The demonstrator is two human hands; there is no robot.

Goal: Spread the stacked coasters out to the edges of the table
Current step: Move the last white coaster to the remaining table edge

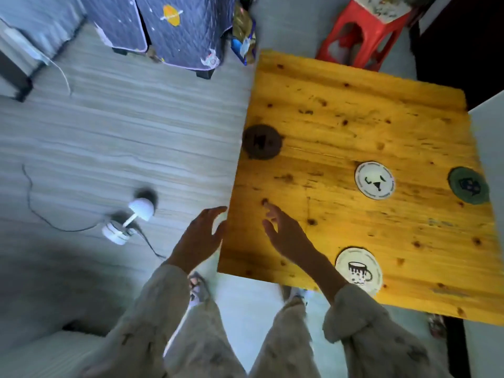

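Several round coasters lie apart on the yellow wooden table (341, 110). A dark brown coaster (262, 142) sits at the left edge. A white coaster with a face drawing (375, 180) lies toward the middle right. At the right edge lies a green coaster (468, 185). A white coaster with a mug drawing (358, 269) rests near the front edge. My left hand (200, 237) hovers open just off the table's front left corner. My right hand (286, 231) is open above the front left part of the table, holding nothing.
A white mushroom lamp (131, 218) with a dark cable lies on the pale floor to the left. A red plastic stool (362, 34) stands behind the table. A quilted blue cover (174, 31) hangs at the back. My legs and shoes are below the table's front edge.
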